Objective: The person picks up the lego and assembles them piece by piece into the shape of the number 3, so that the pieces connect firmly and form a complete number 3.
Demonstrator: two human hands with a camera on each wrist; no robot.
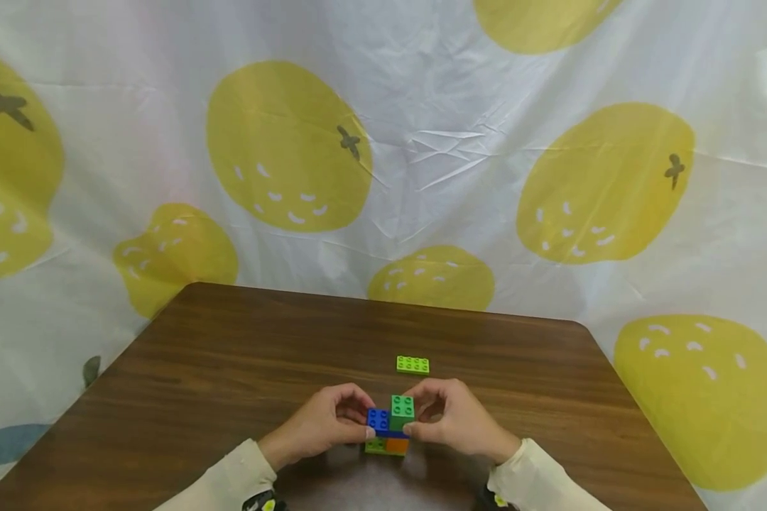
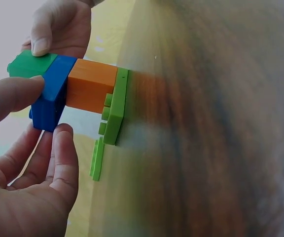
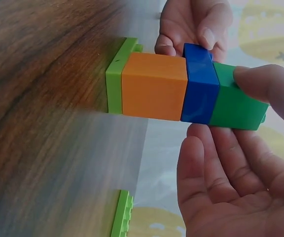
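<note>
Near the front of the table stands a stack of toy building bricks. Its base is a light green plate (image 1: 376,448), with an orange brick (image 3: 154,86) on the right part. A longer blue brick (image 1: 378,420) lies across the orange one and overhangs to the left. On the blue brick's right half sits a green square brick (image 1: 402,420). My left hand (image 1: 322,424) pinches the blue brick's left end between thumb and fingers. From the right, my right hand (image 1: 455,420) pinches the green brick, thumb on its near side and fingers behind.
A second light green plate (image 1: 412,365), studs up, lies behind the stack on the brown wooden table (image 1: 262,341). Beyond the table's far edge hangs a white curtain (image 1: 422,199) printed with yellow fruit.
</note>
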